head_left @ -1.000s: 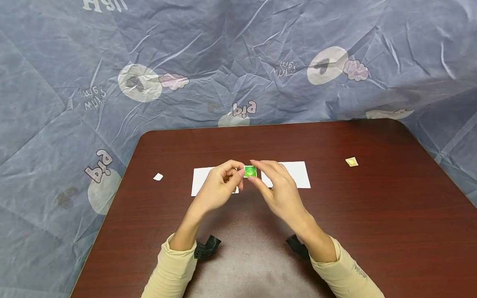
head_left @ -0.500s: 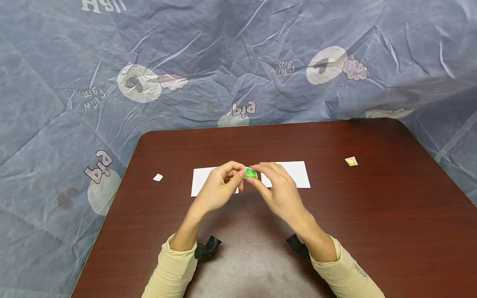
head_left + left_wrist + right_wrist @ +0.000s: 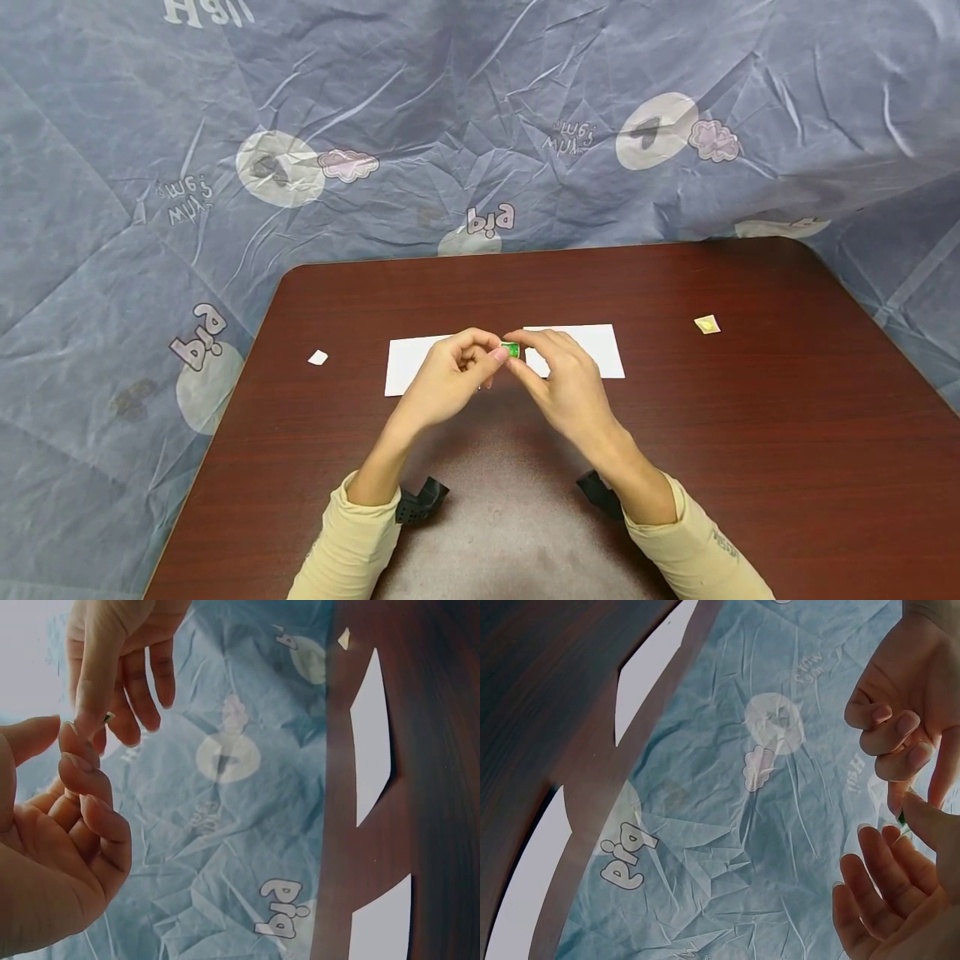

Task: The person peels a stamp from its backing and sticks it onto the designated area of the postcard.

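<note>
A small green-printed paper square (image 3: pixel 513 349) with a pale edge is raised above the table between both hands. It looks bent or folded, and its left part is hidden by the left thumb. My left hand (image 3: pixel 446 379) pinches it at that side, fingers curled. At the other side my right hand (image 3: pixel 566 379) holds it between thumb and index finger. In the left wrist view only a sliver of the paper square (image 3: pixel 109 718) shows by the fingertips. A thin green edge of the paper square (image 3: pixel 902 817) is visible in the right wrist view.
Two white sheets (image 3: pixel 408 362) (image 3: pixel 592 350) lie on the brown table (image 3: pixel 750 433) behind the hands. A small white paper piece (image 3: pixel 318 357) lies at the left, a yellow-printed square (image 3: pixel 707 324) at the right. A patterned blue-grey cloth (image 3: pixel 450 125) hangs behind.
The green paper square was flat and facing up; it then curved and now shows only a narrow part. My left hand has shifted slightly right. The right hand stays nearly in place.
</note>
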`<state>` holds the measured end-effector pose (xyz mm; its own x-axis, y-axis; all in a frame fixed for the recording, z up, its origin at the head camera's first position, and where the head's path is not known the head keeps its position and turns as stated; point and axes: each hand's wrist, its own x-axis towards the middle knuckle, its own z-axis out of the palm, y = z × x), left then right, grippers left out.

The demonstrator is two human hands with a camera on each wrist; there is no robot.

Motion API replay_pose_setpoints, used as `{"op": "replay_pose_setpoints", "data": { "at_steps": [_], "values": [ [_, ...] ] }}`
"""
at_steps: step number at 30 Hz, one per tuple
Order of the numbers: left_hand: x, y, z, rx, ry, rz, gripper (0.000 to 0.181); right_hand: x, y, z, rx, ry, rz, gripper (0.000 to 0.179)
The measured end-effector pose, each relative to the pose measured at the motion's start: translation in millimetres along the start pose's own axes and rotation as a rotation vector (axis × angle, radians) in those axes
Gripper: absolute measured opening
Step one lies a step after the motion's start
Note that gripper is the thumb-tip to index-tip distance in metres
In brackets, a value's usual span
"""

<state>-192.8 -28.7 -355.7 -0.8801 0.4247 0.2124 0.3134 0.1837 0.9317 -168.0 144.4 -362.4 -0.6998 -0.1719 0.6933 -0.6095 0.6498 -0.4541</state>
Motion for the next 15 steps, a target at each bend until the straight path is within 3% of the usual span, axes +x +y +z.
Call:
{"op": "replay_pose_setpoints", "data": {
  "at_steps": [6,15],
  "values": [
    [-0.1,0.8,3.5,0.04,0.005,-0.006,0.011,0.0,2.6,1.4,-0.024,0.027,-0.038,0.025],
    [-0.4,1.2,4.0,0.006,-0.003,0.014,0.012,-0.1,3.2,1.2,-0.024,0.033,-0.038,0.025]
  ]
}}
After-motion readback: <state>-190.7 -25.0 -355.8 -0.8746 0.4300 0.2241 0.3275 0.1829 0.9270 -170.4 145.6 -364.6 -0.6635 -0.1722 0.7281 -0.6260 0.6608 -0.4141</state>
